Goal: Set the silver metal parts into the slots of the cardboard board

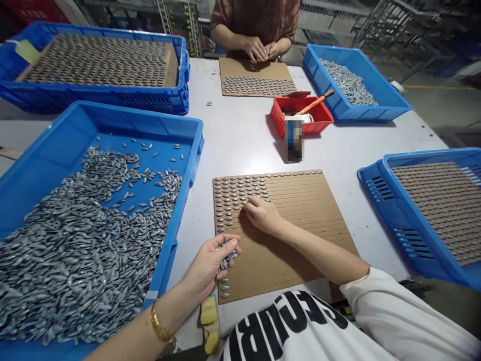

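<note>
My left hand (214, 260) is curled around a handful of small grey metal pieces (227, 256), pointed at both ends. It hovers over the left edge of a brown grooved cardboard sheet (300, 240). My right hand (261, 214) is on that sheet, its fingertips pinched together at the end of a row; whatever they hold is hidden. Rows of the same metal pieces (240, 188) lie along the grooves at the sheet's upper left, with one line running along the top edge and a few down the left edge.
Left of me is a blue crate (191, 165) heaped with loose metal pieces. Filled sheets lie in blue crates at back left (184, 75) and right (406, 245). A red box (319, 123) stands mid-table. Opposite, a person's hands (261, 50) work over another cardboard sheet (259, 93).
</note>
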`<move>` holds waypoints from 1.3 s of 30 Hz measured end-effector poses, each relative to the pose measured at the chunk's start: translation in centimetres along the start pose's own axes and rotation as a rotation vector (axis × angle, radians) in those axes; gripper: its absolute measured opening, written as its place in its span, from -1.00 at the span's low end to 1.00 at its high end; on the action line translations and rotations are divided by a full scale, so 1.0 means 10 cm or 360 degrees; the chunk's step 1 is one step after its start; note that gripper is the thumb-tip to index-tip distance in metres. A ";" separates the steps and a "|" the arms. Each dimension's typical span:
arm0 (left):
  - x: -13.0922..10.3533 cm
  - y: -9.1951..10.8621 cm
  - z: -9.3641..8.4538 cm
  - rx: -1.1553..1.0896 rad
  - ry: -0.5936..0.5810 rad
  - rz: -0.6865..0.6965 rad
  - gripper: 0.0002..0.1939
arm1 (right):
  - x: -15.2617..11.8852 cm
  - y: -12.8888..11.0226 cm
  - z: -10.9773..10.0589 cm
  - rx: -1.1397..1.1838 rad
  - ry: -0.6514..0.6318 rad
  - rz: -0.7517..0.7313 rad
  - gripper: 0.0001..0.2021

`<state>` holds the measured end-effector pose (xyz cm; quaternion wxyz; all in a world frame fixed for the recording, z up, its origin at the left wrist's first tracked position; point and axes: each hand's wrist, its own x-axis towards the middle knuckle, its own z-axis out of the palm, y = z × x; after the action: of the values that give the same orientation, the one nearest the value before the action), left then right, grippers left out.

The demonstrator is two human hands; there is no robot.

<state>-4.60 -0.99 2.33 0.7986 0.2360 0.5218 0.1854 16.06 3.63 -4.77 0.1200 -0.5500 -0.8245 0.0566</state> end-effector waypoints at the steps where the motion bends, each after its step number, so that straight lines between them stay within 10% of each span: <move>1: 0.00 0.00 0.00 0.0008 0.0001 0.0004 -0.66 | 0.00 -0.01 0.00 -0.0028 -0.0005 0.0003 -0.81; 9: 0.00 -0.02 0.00 0.0028 0.0016 0.0084 -0.67 | 0.01 -0.02 -0.05 0.0078 0.0004 0.0055 -0.82; 13: 0.00 -0.02 0.00 0.0017 0.0016 0.0113 -0.64 | -0.09 -0.17 -0.27 0.0765 0.0096 0.0078 -0.85; 24: 0.00 0.01 0.10 0.0103 0.0074 0.0137 -0.59 | -0.28 -0.39 -0.47 0.2565 -0.0692 0.0518 -0.68; 32: 0.05 -0.01 0.15 0.0089 0.0080 0.0053 -0.64 | -0.33 -0.35 -0.48 0.2727 -0.0756 0.0663 -0.75; 39: -0.07 0.22 0.14 -0.0293 0.0097 0.0146 -0.81 | -0.51 0.01 -0.46 0.1828 -0.0109 0.0592 -0.88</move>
<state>-3.67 0.19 4.65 0.7913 0.1794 0.5152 0.2760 19.19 -1.19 -1.06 0.3593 -0.5300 -0.5556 0.5303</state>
